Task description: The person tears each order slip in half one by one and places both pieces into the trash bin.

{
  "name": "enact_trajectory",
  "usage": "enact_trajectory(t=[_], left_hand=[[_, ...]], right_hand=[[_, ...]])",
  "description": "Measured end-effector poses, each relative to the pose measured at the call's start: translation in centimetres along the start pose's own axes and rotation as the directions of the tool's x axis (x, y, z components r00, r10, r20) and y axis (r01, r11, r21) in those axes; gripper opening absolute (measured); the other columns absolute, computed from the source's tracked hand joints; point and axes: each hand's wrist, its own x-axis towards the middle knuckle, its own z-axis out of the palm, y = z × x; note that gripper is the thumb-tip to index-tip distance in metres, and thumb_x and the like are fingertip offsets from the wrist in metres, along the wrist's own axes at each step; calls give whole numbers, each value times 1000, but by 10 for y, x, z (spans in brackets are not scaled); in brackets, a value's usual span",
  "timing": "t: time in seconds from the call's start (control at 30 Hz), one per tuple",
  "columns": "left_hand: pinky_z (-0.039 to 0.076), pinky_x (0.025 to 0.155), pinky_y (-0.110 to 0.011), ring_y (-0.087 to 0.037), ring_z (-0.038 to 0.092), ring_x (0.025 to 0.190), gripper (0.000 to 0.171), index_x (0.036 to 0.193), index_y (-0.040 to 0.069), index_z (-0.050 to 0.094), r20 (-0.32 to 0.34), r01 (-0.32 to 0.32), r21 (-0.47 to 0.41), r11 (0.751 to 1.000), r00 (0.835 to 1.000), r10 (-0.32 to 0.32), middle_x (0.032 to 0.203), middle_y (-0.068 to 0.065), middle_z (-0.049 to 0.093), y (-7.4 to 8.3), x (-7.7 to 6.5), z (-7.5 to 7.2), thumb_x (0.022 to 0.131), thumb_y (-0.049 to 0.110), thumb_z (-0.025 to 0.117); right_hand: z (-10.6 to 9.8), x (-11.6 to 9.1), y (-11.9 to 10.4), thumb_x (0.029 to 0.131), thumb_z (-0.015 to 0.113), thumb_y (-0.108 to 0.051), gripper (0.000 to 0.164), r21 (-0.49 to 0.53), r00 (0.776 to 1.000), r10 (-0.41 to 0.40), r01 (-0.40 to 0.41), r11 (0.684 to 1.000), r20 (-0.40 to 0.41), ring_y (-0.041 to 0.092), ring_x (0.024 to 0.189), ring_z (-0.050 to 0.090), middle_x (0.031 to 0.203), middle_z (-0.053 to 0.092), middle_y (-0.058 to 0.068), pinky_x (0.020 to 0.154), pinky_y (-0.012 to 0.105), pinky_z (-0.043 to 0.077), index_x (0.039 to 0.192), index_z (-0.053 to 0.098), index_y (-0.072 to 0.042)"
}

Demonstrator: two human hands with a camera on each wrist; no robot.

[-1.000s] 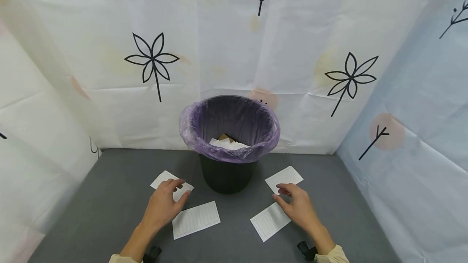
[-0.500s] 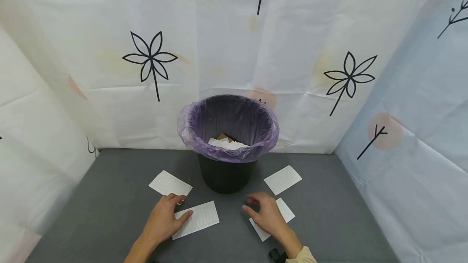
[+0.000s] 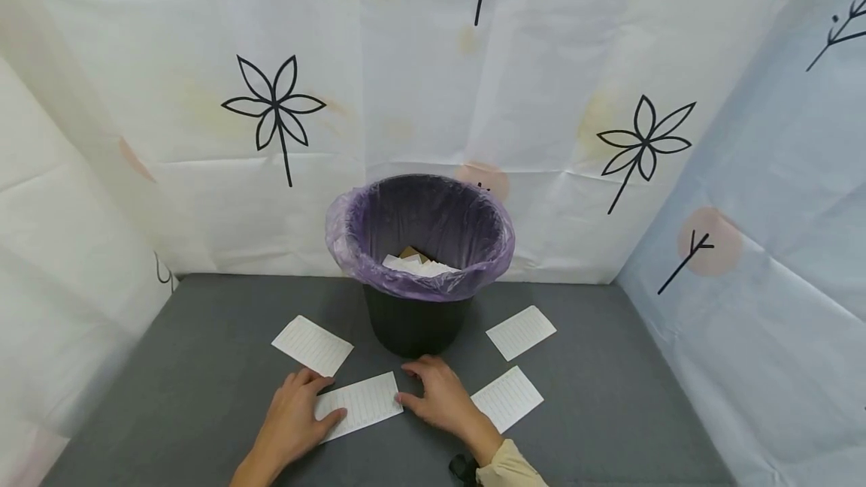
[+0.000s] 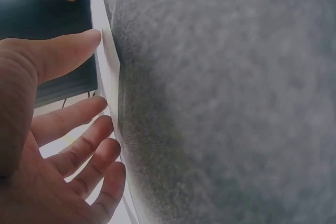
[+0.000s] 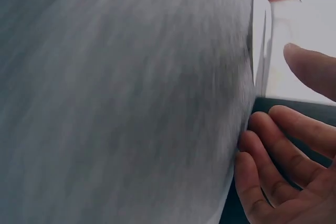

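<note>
In the head view a white lined paper card (image 3: 365, 401) lies on the grey table in front of the bin. My left hand (image 3: 292, 413) is at its left end, thumb and fingers spread apart, fingertips right at the card. The left wrist view shows the thumb tip and fingertips by the edge of the white card (image 4: 108, 69). At the card's right end is my right hand (image 3: 441, 398), its thumb tip by the short edge and its fingers loosely bent, with nothing between them in the right wrist view.
A black bin (image 3: 416, 322) with a purple liner (image 3: 338, 231) stands behind the hands, with papers (image 3: 419, 265) inside. Other lined cards lie at back left (image 3: 313, 344), back right (image 3: 521, 332) and front right (image 3: 509, 399). Patterned cloth walls (image 3: 419, 96) enclose the table (image 3: 203, 389).
My right hand has moved left, from over the right-hand cards to the right end of the front left card. My left hand has drawn back from the rear left card to the front one.
</note>
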Motion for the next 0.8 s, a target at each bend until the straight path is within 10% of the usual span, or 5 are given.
enact_trajectory(t=[0.37, 0.8], left_hand=[[46, 72, -49, -29, 55, 88, 49, 104, 1, 75, 50, 15, 33, 999, 999, -16, 96, -8, 59, 2, 3, 1, 65, 26, 94], [47, 73, -50, -29, 56, 88, 38, 95, 8, 74, 97, 60, 29, 998, 993, -63, 95, -4, 59, 4, 5, 0, 66, 23, 93]], right_hand=[[20, 21, -22, 86, 81, -41, 59, -203, 992, -34, 59, 977, 124, 21, 112, 52, 124, 56, 2, 96, 44, 47, 132, 66, -8], [25, 24, -31, 81, 84, -36, 41, -249, 993, -45, 70, 966, 107, 16, 101, 51, 108, 56, -2, 93, 33, 47, 114, 73, -14]])
